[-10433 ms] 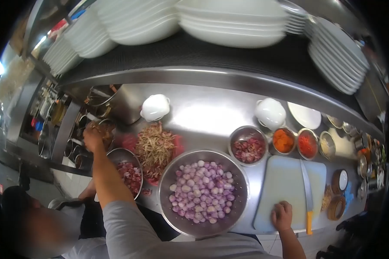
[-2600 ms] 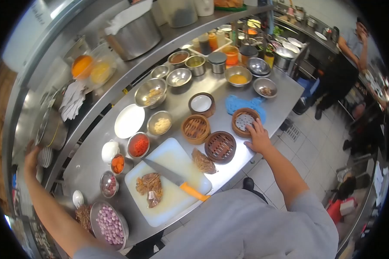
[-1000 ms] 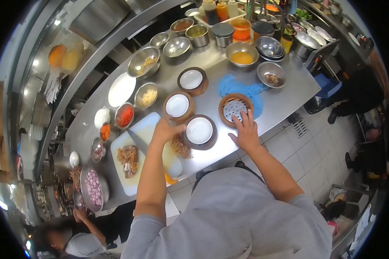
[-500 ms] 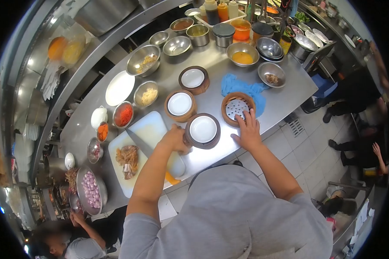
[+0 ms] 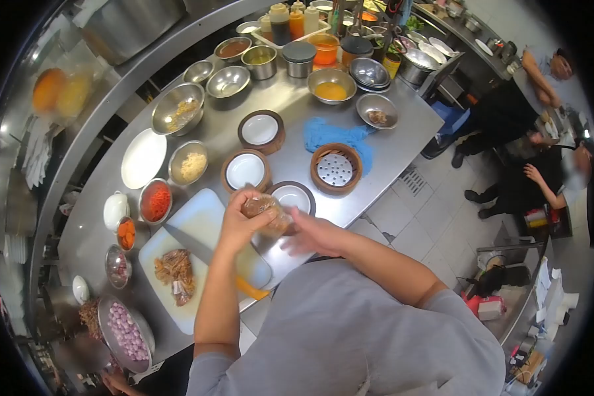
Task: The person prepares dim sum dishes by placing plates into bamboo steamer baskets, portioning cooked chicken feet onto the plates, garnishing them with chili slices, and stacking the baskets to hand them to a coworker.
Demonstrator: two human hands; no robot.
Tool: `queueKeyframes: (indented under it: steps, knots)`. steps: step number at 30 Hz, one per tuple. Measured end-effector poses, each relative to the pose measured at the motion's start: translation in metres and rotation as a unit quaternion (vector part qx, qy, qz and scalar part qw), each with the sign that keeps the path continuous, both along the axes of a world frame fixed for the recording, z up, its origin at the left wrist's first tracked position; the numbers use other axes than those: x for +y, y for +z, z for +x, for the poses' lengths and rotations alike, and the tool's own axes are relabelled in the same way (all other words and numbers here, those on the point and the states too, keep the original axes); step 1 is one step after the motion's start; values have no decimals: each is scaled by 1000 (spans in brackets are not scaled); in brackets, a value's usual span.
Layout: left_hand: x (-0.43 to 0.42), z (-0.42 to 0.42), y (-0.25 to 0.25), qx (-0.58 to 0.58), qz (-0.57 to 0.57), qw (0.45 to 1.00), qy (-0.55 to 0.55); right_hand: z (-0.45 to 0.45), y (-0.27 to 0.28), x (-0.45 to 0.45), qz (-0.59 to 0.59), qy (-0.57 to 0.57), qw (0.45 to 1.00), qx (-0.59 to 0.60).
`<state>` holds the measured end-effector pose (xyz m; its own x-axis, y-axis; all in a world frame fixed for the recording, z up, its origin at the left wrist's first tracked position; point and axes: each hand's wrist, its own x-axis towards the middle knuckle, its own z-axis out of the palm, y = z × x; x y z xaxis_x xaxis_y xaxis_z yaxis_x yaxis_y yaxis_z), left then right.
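Observation:
A brown lump in clear plastic wrap (image 5: pixel 268 215) is held up in my left hand (image 5: pixel 239 224), the thumb across its front. My right hand (image 5: pixel 317 234), slightly blurred, is beside the packet with fingers stretched out; whether it touches is unclear. Just behind the packet sits a round wooden holder with a white dish (image 5: pixel 292 196), partly covered by my hands. Two similar white dishes in wooden holders (image 5: pixel 245 171) (image 5: pixel 260 130) stand farther back. A bamboo steamer (image 5: pixel 336 188) with a perforated metal plate (image 5: pixel 334 169) sits to the right.
A knife (image 5: pixel 186 239) lies on the cutting board (image 5: pixel 162 307) near brown shredded food (image 5: pixel 175 274). A blue cloth (image 5: pixel 333 134) lies behind the steamer. Bowls of carrot (image 5: pixel 156 201) and shallots (image 5: pixel 127 331) line the left; sauce bottles (image 5: pixel 280 30) stand at the back. Other people are at right.
My left hand has lifted the wrapped packet above the front dish. My right hand has left the steamer's perforated plate and moved left beside the packet. The camera view has shifted.

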<state>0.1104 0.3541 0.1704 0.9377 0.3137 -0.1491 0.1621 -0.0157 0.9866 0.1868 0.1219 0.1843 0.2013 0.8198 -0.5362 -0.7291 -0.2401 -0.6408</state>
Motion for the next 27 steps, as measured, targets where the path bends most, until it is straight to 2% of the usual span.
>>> queueKeyframes:
  steps: [1, 2, 3, 4, 5, 6, 8, 9, 10, 11, 12, 13, 14, 15, 16, 18, 19, 21, 23, 25, 27]
  knots:
    - [-24, 2, -11, -3, -9, 1000, -4, 3, -4, 10, 21, -63, 997, -40]
    - [-49, 5, -20, -75, 0, 995, 59, 8, -9, 14, 43, -122, 988, -81]
    - [-61, 4, -32, -146, 11, 981, 123, 17, -20, 13, 37, -123, 988, -84]
    - [-58, 0, -59, -93, 61, 988, 106, 28, -35, 11, 14, -84, 929, -359]
    - [-58, -3, -76, -95, 59, 988, 106, 34, -42, 8, -9, -38, 796, -604]
    - [-56, -6, -85, -70, 20, 989, 129, 29, -34, 1, -163, 57, 711, -682]
    - [-44, -16, -89, -39, -16, 985, 168, 25, -38, -13, -175, 33, 690, -702]
    - [-39, -17, -79, -48, 53, 978, 195, 22, -41, -17, -193, 7, 668, -719]
    - [-35, -17, -72, -57, 120, 967, 219, 21, -44, -19, -187, 17, 670, -718]
    - [-29, -17, -69, -54, 118, 966, 226, 22, -47, -22, -197, -31, 746, -636]
    - [-20, -14, -66, -32, 112, 976, 184, 23, -48, -24, -207, -82, 808, -545]
    - [-15, -11, -63, -12, 106, 984, 140, 23, -52, -24, -208, -81, 807, -547]
    - [-14, -4, -68, -60, 162, 975, 138, 22, -57, -23, -189, -106, 801, -558]
    - [-14, 0, -73, -62, 161, 975, 137, 22, -61, -22, -169, -131, 794, -569]
    - [-15, 4, -78, -24, 162, 980, 113, 24, -66, -20, -170, -132, 793, -569]
    - [-19, 7, -73, 13, 165, 982, 89, 29, -68, -11, -90, -94, 715, -687]
    - [-20, 8, -71, 30, 163, 981, 96, 28, -68, -7, -89, -96, 715, -687]
    - [-24, 7, -59, 47, 164, 980, 100, 24, -68, 2, -65, -28, 742, -667]
    - [-31, 0, -49, 55, 168, 980, 91, 17, -73, 7, -61, -48, 734, -675]
    - [-37, -7, -50, 33, 153, 982, 109, 12, -82, 9, -136, -80, 729, -666]
    - [-37, -11, -52, 14, 136, 982, 131, 10, -76, 7, -155, -121, 723, -662]
